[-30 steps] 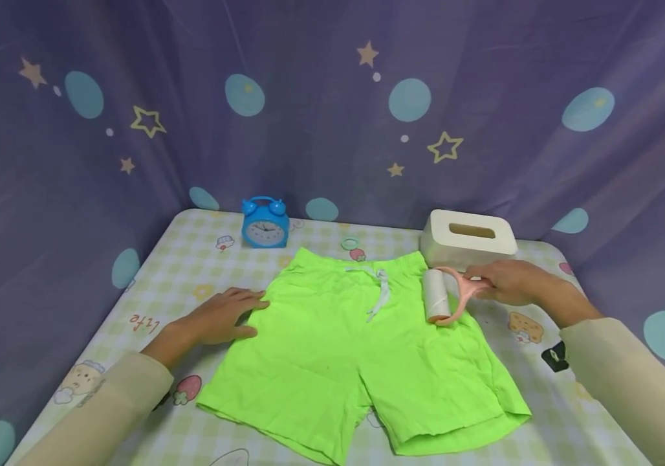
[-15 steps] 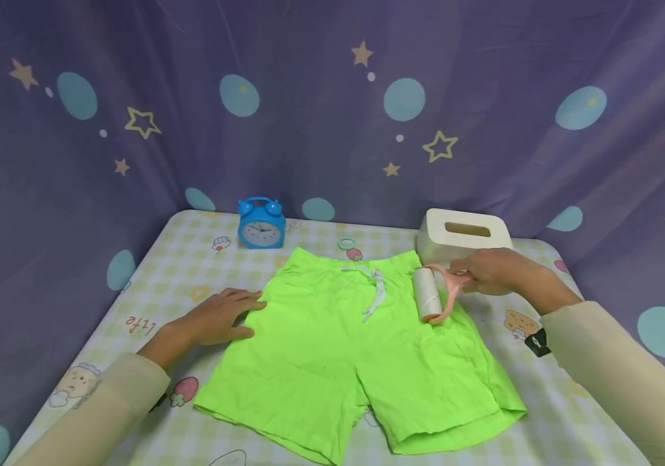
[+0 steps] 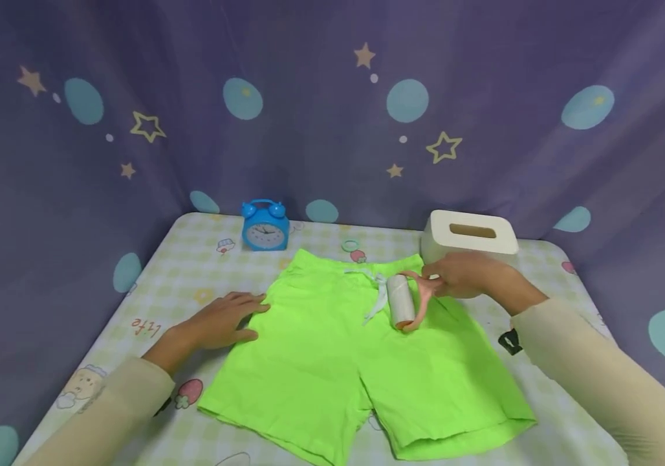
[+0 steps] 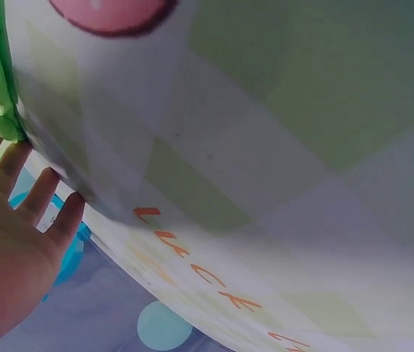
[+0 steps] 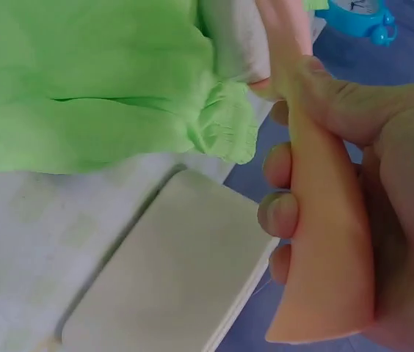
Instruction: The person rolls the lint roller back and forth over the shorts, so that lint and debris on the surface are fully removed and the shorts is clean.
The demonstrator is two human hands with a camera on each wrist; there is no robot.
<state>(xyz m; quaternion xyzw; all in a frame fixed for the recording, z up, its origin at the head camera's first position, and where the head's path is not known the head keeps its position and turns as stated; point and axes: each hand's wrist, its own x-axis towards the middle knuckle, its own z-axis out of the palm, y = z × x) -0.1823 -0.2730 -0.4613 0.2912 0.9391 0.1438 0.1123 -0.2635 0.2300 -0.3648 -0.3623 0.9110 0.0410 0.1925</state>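
Observation:
Bright green shorts (image 3: 309, 336) lie spread flat, waistband at the far side, with a white drawstring (image 3: 378, 299) at the waist. My right hand (image 3: 465, 274) grips the pink handle of a lint roller (image 3: 401, 303). Its white roll sits on the shorts just right of the drawstring. In the right wrist view, fingers and thumb wrap round the pink handle (image 5: 328, 235). My left hand (image 3: 216, 321) rests at the left edge of the shorts, fingers relaxed and fingertips on the fabric. The left wrist view shows those fingers (image 4: 34, 194) extended beside the green cloth.
A white tissue box (image 3: 469, 236) stands behind the right hand, close to the waistband. At the back left stands a blue alarm clock (image 3: 265, 226). A small green ring (image 3: 350, 245) lies between them on the checked tablecloth (image 3: 193, 259). A purple curtain (image 3: 332, 129) hangs behind.
My right hand has moved the lint roller leftward over the shorts, from the right side of the waist to beside the drawstring. The left hand has stayed in place.

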